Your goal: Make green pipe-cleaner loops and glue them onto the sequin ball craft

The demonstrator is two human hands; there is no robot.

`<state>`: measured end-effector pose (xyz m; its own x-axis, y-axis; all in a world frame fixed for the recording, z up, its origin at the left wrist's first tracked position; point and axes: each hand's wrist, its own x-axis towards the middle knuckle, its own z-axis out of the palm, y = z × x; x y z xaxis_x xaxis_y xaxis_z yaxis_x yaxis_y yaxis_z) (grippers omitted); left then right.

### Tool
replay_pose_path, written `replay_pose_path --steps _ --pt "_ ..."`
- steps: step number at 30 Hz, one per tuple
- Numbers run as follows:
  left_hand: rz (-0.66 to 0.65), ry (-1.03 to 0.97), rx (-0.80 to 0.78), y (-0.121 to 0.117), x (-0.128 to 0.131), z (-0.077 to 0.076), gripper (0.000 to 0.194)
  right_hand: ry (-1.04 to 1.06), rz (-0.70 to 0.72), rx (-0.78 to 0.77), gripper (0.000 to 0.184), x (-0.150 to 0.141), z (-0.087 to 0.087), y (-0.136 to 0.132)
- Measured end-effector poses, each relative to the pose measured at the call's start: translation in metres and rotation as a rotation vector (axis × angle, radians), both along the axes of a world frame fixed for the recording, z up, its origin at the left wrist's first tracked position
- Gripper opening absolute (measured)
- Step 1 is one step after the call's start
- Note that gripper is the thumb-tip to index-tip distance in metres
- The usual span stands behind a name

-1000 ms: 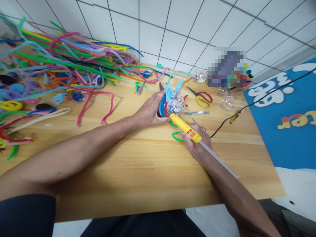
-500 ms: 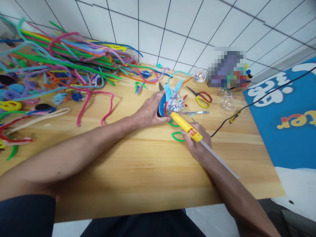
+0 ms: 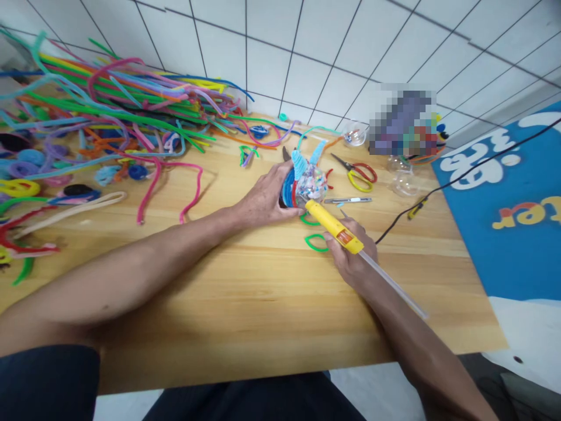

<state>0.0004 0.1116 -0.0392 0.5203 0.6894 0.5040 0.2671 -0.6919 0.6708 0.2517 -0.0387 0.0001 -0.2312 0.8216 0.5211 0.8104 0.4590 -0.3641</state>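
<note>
My left hand (image 3: pixel 269 197) is closed around a pipe-cleaner craft figure (image 3: pixel 312 182), which has a blue coiled side, a red band, light blue ear-like pieces and a clear, speckled round part. In my right hand (image 3: pixel 354 257) is a yellow hot glue gun (image 3: pixel 333 225), with a long clear glue stick (image 3: pixel 394 285) sticking out of its back. The gun's nozzle points at the lower edge of the figure; whether it touches I cannot tell. Just below lies a green pipe-cleaner loop (image 3: pixel 316 242). A utility knife (image 3: pixel 348 200) rests to the right of the figure.
Scissors (image 3: pixel 360 176) with red and yellow handles lie beyond the knife. A large heap of coloured pipe cleaners (image 3: pixel 131 96) fills the back left. Clear plastic domes (image 3: pixel 354 134) stand near the tiled wall. A black cord (image 3: pixel 394 221) crosses the table's right side.
The glue gun and my right hand have shifted very slightly right and down. My left hand and the craft figure have stayed in place.
</note>
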Motion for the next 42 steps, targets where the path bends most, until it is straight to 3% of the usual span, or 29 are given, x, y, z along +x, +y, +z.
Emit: replay_pose_path --steps 28,33,37,42 --pt "0.004 -0.005 0.007 -0.001 0.0 0.001 0.104 0.009 -0.017 -0.056 0.015 0.0 0.0 0.001" --pt "0.003 -0.004 -0.011 -0.001 0.0 0.004 0.103 0.081 -0.012 -0.064 0.011 0.001 0.012 -0.003" --pt "0.012 0.002 -0.05 -0.004 -0.002 0.007 0.102 0.296 -0.219 -0.037 0.015 0.021 0.038 -0.007" --pt "0.017 -0.004 -0.07 -0.002 -0.006 0.005 0.111 0.587 -0.459 0.034 0.023 0.08 0.058 0.007"
